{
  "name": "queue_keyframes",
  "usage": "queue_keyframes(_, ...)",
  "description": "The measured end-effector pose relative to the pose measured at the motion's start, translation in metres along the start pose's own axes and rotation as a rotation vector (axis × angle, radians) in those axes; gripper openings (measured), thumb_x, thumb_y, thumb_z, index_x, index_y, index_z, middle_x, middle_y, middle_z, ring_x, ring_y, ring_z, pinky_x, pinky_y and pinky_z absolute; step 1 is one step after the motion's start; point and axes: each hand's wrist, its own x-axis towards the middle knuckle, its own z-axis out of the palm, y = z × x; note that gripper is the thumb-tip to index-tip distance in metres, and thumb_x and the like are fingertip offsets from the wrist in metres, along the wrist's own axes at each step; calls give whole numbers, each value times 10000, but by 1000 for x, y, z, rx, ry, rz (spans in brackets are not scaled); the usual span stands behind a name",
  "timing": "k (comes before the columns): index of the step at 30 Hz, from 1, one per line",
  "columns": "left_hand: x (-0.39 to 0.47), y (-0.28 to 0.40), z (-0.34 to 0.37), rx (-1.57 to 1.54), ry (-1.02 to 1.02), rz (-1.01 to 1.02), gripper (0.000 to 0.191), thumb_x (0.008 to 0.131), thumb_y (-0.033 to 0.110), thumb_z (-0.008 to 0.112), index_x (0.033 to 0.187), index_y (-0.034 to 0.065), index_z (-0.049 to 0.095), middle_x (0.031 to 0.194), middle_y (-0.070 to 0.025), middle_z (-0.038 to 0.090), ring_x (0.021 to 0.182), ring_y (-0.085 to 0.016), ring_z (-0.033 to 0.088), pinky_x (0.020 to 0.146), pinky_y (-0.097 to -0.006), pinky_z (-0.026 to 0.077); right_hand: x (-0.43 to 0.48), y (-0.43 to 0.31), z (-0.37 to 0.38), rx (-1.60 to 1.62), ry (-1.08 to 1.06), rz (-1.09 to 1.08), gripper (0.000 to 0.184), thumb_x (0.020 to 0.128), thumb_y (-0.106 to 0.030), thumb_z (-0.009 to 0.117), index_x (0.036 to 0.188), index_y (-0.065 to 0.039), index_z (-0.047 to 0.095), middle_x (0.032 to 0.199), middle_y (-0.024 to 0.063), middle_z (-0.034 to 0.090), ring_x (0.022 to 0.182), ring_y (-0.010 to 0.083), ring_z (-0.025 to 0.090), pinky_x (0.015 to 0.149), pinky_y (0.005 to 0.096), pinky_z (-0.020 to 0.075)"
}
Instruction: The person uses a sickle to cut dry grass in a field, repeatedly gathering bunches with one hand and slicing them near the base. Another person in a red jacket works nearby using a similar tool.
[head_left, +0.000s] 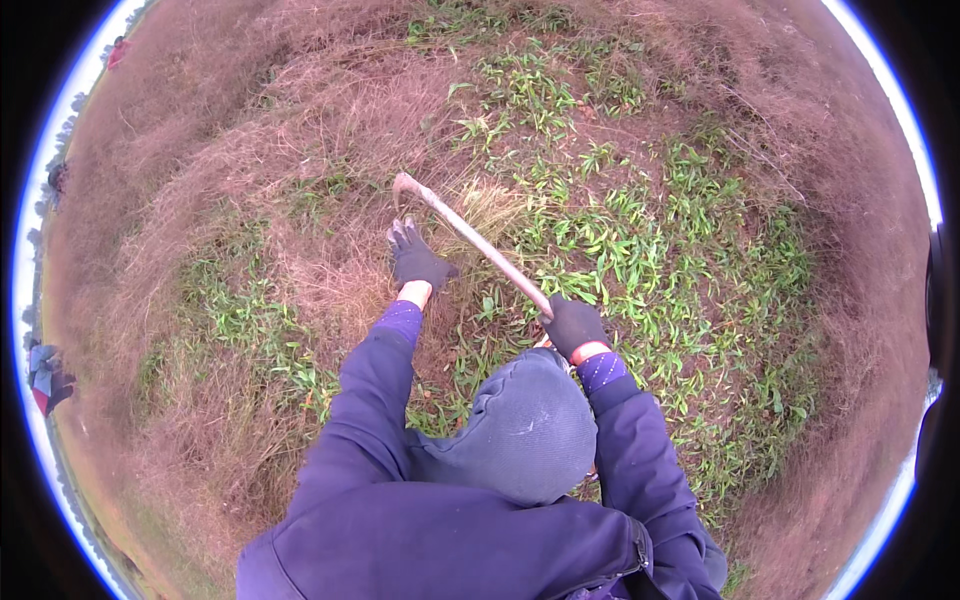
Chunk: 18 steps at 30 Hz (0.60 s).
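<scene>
My right hand (574, 328), in a dark glove, is shut around the lower end of a long wooden-handled hooked tool (480, 240). The shaft slants up and left to a bent head, where a short curved part, perhaps a blade, points down. My left hand (418, 259), gloved with greyish fingertips, reaches out just below that head. Its fingers and thumb are apart over dry reddish grass (337, 277), and nothing shows in its grasp. Right of the head, by the shaft, lies a tuft of pale yellow grass stalks (487, 208).
Low green leafy plants (622, 247) cover the ground to the right, with bare soil between. Tall dry grass (847, 225) rings the patch. A person (49, 379) is at the far left edge. A grey hood (525, 427) hides the ground below the hands.
</scene>
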Motion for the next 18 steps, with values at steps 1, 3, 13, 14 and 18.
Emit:
queue_keyframes(1,10,-4,0,-3,-22,12,1503,607,595,934,1676,38,36,1752,-218,11,1620,-378,39,1272,-453,251,-7,5,2,-34,12,30,246,969,-319,652,1073,-95,647,856,192,732,795,419,718,723,547,556)
queue_keyframes(3,31,-13,1,-33,-44,41,1551,569,599,947,1676,21,26,1753,-222,-18,1622,-366,-90,1323,-404,62,-36,26,5,-76,18,85,218,960,-268,661,1099,-102,631,836,195,729,760,419,720,688,549,557)
queue_keyframes(13,83,-24,14,-180,-427,25,1205,612,548,942,1560,23,415,1505,-236,556,1376,-382,567,1139,-460,469,-49,7,30,83,70,138,248,948,-298,678,1071,-94,607,776,200,714,731,435,712,658,556,539)
queue_keyframes(14,82,-22,11,-205,-418,39,1145,614,528,945,1527,17,480,1457,-236,609,1336,-385,607,1117,-462,488,-39,0,28,88,87,132,245,948,-291,677,1073,-92,610,778,202,715,737,437,712,665,556,539)
queue_keyframes(18,73,-4,-16,-130,-409,33,850,628,462,943,1313,27,689,1337,-211,693,1245,-375,671,1043,-460,538,-35,11,13,38,91,149,219,952,-263,667,1076,-83,642,802,213,724,771,430,718,696,552,543)
